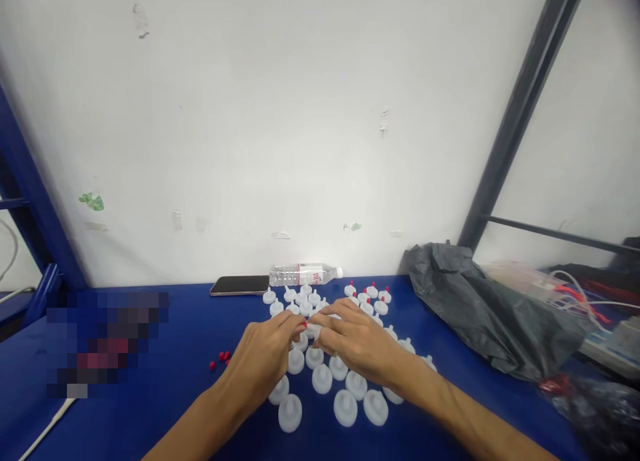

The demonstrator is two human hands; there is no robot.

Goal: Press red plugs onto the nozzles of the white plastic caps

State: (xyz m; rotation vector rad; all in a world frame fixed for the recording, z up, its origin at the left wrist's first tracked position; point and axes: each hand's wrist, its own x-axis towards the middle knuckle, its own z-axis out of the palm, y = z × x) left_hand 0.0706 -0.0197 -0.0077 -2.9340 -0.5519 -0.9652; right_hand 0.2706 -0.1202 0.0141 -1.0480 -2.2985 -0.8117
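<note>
White plastic cap (313,330), small, light, rigid, likely slick: pinched between fingertips of left hand (263,361) and right hand (356,341), both closed narrowly on it, just in front of the water bottle (305,274), among like caps (345,408) on blue bench (150,408); best gripped by its rim.

Left hand (263,358): bare, no glove, no ring or watch in sight.
Left nails: red polish shows on the fingertip nearest the middle.
Left forearm: bare to the lower edge of the picture, no sleeve or band.
Right hand (357,341): bare, no glove, no ring that I can see.
Right nails: too blurred to tell.
Right forearm: bare, no sleeve, no wristband.
</note>
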